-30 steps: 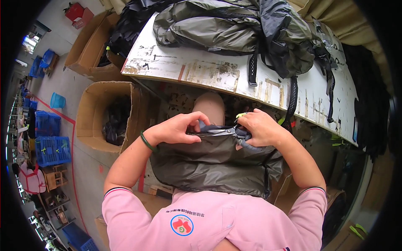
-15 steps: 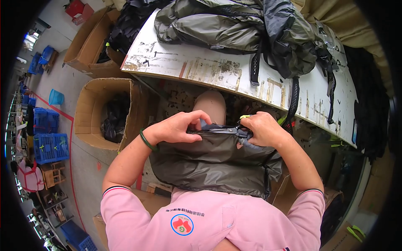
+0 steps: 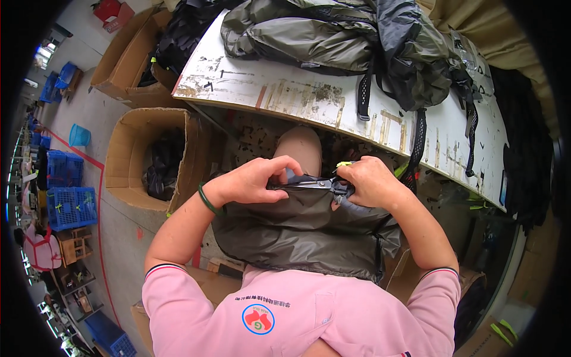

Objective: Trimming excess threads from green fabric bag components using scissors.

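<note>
A dark olive, shiny fabric piece [image 3: 285,232] lies across my lap. My left hand [image 3: 253,180] is closed at its upper edge, thumb and fingers pinching the cloth. In my right hand [image 3: 370,181] is a pair of scissors [image 3: 318,184], its blades pointing left along the fabric edge toward the left fingers. My right palm and fingers partly hide the scissor handles. A small yellow-green tab [image 3: 344,163] shows at the right fingertips; whether it is pinched there I cannot tell.
Ahead stands a worn white table [image 3: 285,92], its near edge just past my knee. Olive and black bags with straps [image 3: 321,41] are heaped on it. At the left, an open cardboard box [image 3: 128,160] holds dark material; blue crates [image 3: 71,205] stand farther off.
My right hand and the scissors have shifted slightly left along the fabric edge. My left hand stays almost in place.
</note>
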A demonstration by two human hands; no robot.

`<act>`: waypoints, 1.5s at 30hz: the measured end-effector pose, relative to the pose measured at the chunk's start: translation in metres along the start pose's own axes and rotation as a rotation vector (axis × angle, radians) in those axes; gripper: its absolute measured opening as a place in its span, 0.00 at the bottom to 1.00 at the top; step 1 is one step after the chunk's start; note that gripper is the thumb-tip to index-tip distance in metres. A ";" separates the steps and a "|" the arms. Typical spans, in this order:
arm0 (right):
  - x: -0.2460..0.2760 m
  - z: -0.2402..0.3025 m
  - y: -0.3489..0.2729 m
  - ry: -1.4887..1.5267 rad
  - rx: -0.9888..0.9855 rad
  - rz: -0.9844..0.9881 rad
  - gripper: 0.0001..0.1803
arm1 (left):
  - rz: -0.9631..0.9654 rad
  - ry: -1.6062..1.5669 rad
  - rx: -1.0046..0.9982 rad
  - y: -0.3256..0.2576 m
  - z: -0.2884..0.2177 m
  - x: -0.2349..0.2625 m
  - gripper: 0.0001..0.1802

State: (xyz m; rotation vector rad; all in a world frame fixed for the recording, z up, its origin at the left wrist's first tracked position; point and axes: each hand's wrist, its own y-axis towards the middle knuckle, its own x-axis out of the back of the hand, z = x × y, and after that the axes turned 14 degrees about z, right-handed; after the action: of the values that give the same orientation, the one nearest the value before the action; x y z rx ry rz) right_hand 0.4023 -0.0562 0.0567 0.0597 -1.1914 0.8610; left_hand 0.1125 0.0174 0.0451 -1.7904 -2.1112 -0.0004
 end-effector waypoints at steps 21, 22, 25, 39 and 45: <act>0.015 0.021 0.010 0.013 -0.008 -0.007 0.30 | -0.047 0.022 -0.003 0.002 -0.003 -0.004 0.26; 0.016 0.023 0.012 0.005 -0.010 0.005 0.30 | -0.047 0.023 -0.004 0.002 -0.003 -0.004 0.26; 0.013 0.023 0.014 -0.016 -0.023 0.011 0.30 | -0.049 0.023 0.005 0.002 -0.004 -0.004 0.26; -0.025 0.012 0.009 0.098 -0.152 -0.047 0.25 | -0.126 0.272 0.011 -0.018 0.006 0.014 0.37; -0.048 -0.009 0.009 0.313 -0.213 -0.107 0.21 | -0.336 -0.068 0.165 -0.071 0.064 0.017 0.31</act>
State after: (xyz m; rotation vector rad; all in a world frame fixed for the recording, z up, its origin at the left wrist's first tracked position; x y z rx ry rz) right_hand 0.3990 -0.0724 0.0103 -0.1777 -0.9695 0.6192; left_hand 0.0253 0.0356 0.0068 -1.3455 -2.3596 0.1447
